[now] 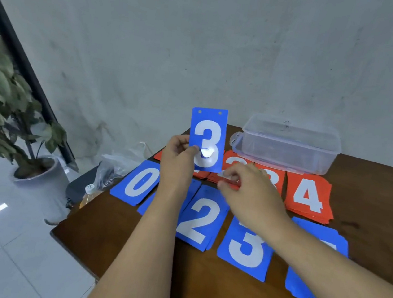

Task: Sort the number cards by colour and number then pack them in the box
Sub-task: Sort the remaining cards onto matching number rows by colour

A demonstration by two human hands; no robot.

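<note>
Bare left grip [176, 163], bare right grip [254, 193]

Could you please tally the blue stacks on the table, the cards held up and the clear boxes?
Blue stacks: 5 (0 stack, stack under the left forearm, 2 stack, 3 stack, stack with number hidden)
Cards held up: 1 (blue 3 card)
Clear boxes: 1 (clear box)
Total: 7

Left hand [176, 165] raised, pinching; right hand [253, 189] reaching forward.
</note>
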